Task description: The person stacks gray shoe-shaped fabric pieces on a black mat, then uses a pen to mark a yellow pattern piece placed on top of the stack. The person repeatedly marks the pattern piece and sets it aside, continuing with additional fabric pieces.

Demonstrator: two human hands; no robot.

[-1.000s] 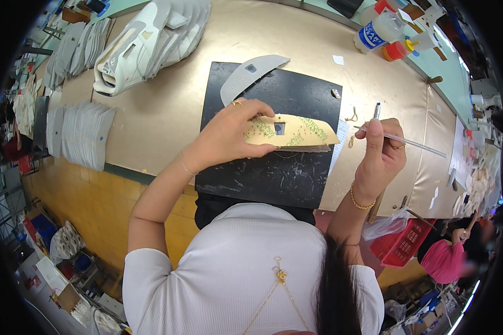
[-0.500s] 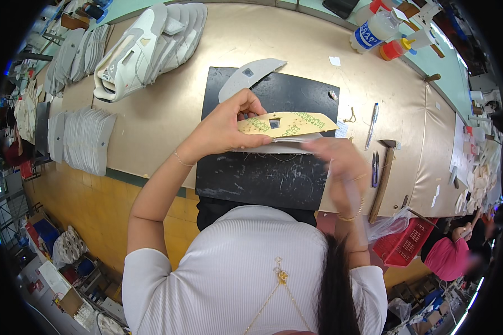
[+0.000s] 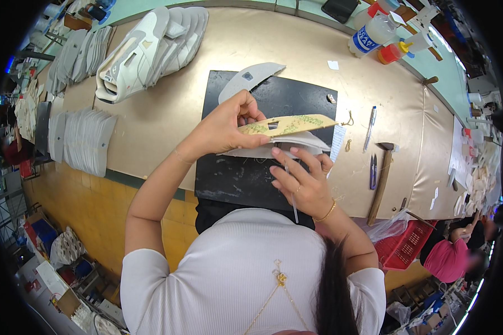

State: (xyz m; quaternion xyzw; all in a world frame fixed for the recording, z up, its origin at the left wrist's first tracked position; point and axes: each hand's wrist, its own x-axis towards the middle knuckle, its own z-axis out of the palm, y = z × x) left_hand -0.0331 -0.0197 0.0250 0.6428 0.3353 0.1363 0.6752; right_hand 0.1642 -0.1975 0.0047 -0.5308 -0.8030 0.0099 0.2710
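Observation:
My left hand [image 3: 232, 125] pinches a pointed, curved shoe-upper piece [image 3: 304, 123] with yellow backing, green print and a small square window. Beneath it lie grey-white fabric layers [image 3: 302, 142], their right ends fanned apart. My right hand [image 3: 307, 181] has its fingertips at the lower edge of these layers. From between its curled fingers a thin pale stick [image 3: 294, 207] points toward me; its other end is hidden. Under both hands is a black work mat [image 3: 246, 181]. A loose grey curved piece [image 3: 251, 78] with a dark patch lies across the mat's far edge.
Stacked shoe uppers [image 3: 153, 50] and piles of grey pieces [image 3: 84, 142] stand at left. On the right lie a pen [image 3: 370, 128], purple-handled snips [image 3: 373, 172] and a hammer [image 3: 381, 181]. Bottles [image 3: 371, 34] stand far right; a red basket [image 3: 402, 243] and a co-worker [image 3: 447, 257] are beyond the table.
My right hand has moved left from the piece's right end to under its middle. The yellow-backed piece has tilted, showing less of its face, and the grey layers' right ends have spread.

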